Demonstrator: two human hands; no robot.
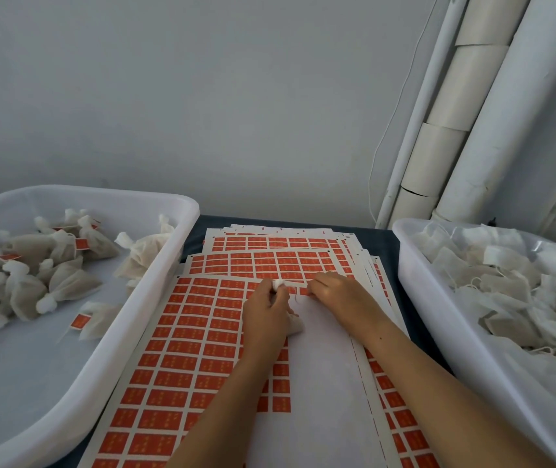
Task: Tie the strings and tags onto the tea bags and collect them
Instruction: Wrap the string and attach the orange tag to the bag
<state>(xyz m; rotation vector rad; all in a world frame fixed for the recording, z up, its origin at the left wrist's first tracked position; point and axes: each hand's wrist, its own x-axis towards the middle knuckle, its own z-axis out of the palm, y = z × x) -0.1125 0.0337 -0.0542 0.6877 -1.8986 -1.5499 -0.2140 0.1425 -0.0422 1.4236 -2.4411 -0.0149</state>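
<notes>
My left hand (264, 310) grips a white tea bag (295, 324); its gathered top (279, 284) pokes out above my fingers. My right hand (335, 292) rests beside it on the top sheet of orange tags (185, 339), fingertips at an orange tag near the sheet's upper edge. A short bit of white string shows between the hands. Whether the right fingers pinch a tag is hidden. The right part of the top sheet is bare white backing (324, 383).
A white tub (128, 332) on the left holds several tied tea bags with orange tags (33, 265). A white tub (438, 319) on the right is full of loose tea bags with strings (506, 285). More tag sheets (270, 244) are stacked behind. White pipes (472, 113) run up the wall.
</notes>
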